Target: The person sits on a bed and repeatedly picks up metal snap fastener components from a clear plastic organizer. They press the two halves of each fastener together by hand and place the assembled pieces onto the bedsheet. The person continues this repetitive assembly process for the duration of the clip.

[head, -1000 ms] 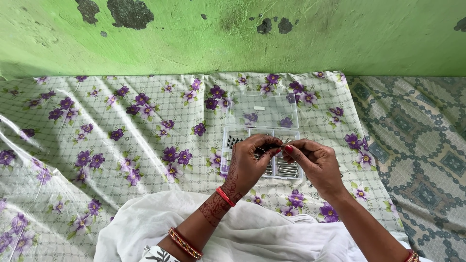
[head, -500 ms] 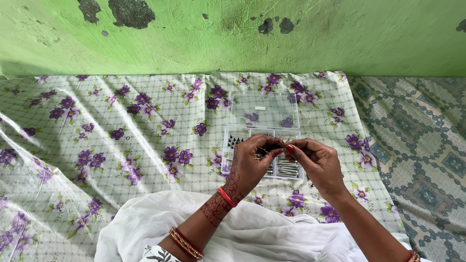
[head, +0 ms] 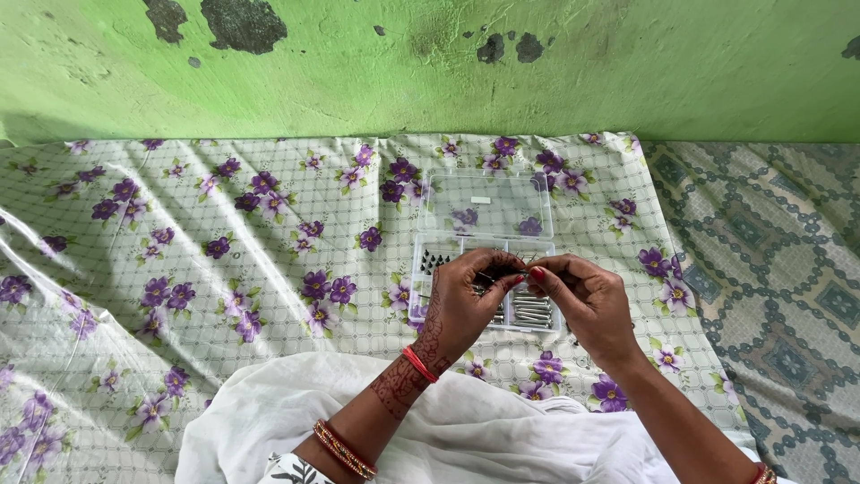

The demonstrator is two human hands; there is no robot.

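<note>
Left hand point(head: 466, 305): fingertips pinch a small dark part, too tiny to identify.
Right hand point(head: 582, 300): fingertips pressed together on the same piece, touching the left.
Clear plastic box point(head: 488, 224): open on the flowered sheet point(head: 224, 251), directly under both hands.

Home floor: peeling green wall point(head: 627, 72), floral sheet point(head: 224, 269).
</note>
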